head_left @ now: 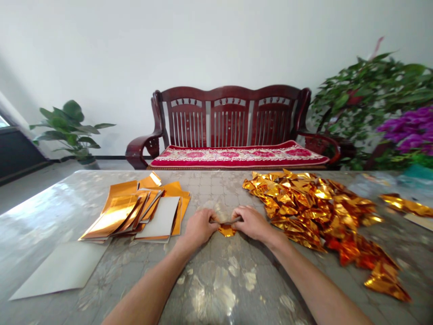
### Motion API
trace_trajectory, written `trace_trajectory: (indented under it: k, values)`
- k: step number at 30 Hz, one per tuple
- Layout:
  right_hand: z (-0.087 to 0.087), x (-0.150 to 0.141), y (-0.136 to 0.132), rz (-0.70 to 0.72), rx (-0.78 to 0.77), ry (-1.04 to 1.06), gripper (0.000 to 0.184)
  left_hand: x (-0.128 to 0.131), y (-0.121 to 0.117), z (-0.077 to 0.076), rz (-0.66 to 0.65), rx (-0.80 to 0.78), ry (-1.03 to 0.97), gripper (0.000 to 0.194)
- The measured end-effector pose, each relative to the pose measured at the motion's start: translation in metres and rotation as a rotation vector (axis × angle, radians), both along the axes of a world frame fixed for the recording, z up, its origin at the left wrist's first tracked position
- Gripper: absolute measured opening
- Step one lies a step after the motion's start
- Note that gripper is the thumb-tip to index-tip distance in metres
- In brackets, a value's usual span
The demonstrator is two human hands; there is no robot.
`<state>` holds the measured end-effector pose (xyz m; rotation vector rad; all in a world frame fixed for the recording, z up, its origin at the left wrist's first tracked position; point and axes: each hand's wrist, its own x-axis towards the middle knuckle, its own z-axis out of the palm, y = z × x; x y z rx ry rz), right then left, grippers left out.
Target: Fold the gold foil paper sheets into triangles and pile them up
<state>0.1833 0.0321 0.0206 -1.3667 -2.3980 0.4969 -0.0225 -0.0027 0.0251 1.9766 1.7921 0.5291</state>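
**Q:** What is held at centre?
**A:** A small gold foil piece [227, 230], gathered into a fan-like fold, just in front of both hands above the middle of the bench [216, 289]. A narrow grey strip [235, 220] lies along its upper edge, too small to identify.

**Q:** State of the hands?
**A:** The left hand [199, 227] and right hand [249, 223] meet at the foil, nearly touching. The fingers [213, 221] of each hand are curled closed, pinching the gathered upper edge from either side. How the grip divides between foil and strip is hidden.

**Q:** Probable handling?
**A:** The foil appears very light, thin and slick, and likely to crease at slight pressure. The gathered edge offers the firmest hold; the loose lower fan would probably bend.

**Q:** Surroundings?
**A:** Right of the hands lies a heap of crumpled gold foil folds [311, 207]. To the left is a stack of flat gold-faced sheets [131, 212], with a white card sheet [57, 271] nearer the bench corner. Beyond stands a dark wooden settee [230, 117].
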Motion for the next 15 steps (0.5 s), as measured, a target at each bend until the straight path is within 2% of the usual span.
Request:
trace_trajectory:
  k: [8,15]
  values:
    - [-0.009,0.005,-0.005,0.028,0.108,0.096,0.006,-0.003,-0.007,-0.013,-0.111,0.201,0.024,0.003]
    - [-0.011,0.014,-0.01,0.184,0.308,0.059,0.009,-0.003,-0.015,-0.014,-0.232,0.372,0.215,0.013]
